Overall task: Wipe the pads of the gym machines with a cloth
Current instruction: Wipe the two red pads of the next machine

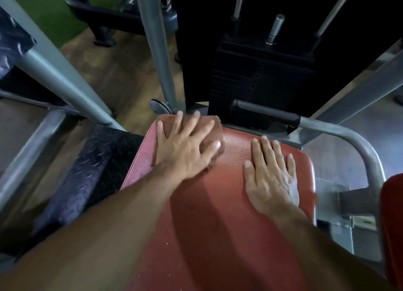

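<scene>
A wide red vinyl seat pad (218, 214) fills the lower middle of the head view, and both bare hands lie flat on its far end. The left hand (185, 146), fingers spread, presses a brownish-red cloth (214, 129) against the pad's far left corner, while the right hand (272, 175) rests palm down with straight fingers near the pad's right edge, apart from the cloth. Beyond the pad stands a black stack of weight plates (261, 76) with a silver metal pin (275, 28) rising from its top, a grey steel tube frame (353, 142) curves round the right side, and a dark checker-plate footboard (91, 166) lies to the left above a brown wood-pattern floor (122, 72).
</scene>
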The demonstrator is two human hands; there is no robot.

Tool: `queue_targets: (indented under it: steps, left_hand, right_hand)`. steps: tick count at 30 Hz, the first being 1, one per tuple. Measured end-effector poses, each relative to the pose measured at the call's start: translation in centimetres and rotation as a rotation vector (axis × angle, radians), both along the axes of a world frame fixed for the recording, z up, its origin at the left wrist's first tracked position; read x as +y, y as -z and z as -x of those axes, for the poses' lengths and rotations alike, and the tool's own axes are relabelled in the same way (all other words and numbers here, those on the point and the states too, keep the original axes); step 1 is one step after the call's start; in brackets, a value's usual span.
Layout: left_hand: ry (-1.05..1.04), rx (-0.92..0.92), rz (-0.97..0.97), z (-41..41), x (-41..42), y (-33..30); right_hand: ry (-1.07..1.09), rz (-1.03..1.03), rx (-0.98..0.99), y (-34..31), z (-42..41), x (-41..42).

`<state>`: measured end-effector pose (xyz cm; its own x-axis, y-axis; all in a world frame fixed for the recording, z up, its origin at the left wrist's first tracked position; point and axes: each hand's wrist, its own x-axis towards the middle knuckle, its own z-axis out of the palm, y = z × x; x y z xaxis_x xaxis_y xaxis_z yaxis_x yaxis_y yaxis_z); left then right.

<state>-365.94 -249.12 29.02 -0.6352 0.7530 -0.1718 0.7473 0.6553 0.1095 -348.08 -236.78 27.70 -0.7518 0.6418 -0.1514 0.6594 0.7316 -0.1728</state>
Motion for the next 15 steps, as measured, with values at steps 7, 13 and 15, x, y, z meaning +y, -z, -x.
queue_targets:
  steps: [7, 13, 15]
  left_hand:
    - [-0.127, 0.043, -0.023, -2.5, -3.1, 0.6]
    - [-0.194, -0.072, -0.042, 3.1, -2.0, 0.7]
    - [-0.227, -0.004, -0.073, 1.2, -3.3, 1.1]
  right_hand:
    - [0.002, 0.0, 0.013, -0.2, 0.0, -0.2]
    - [-0.01, -0.001, 0.016, -0.1, -0.1, -0.3]
    - [-0.014, -0.002, 0.026, 0.0, 0.0, -0.3]
